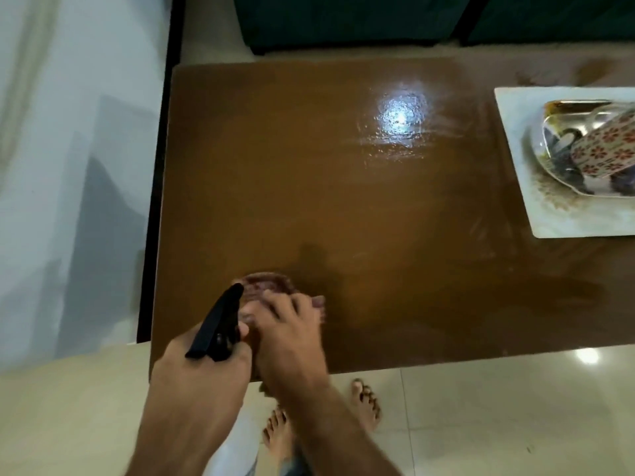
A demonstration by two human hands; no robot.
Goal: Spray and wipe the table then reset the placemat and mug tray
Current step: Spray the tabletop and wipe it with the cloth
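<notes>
Low in frame near the table [309,201] front edge: left hand [202,369] gripping black spray bottle [218,328], right hand [292,331] pressing reddish cloth [268,285]. White placemat [515,159] with steel tray [563,132] and floral mug [608,149] at right edge; broad wet brown tabletop between.

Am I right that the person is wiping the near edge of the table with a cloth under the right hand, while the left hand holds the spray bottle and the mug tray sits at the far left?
Not quite: the mug tray sits at the far right of the table, as the head view shows. The rest holds: the right hand presses the cloth near the front edge, and the left hand holds the spray bottle.
</notes>
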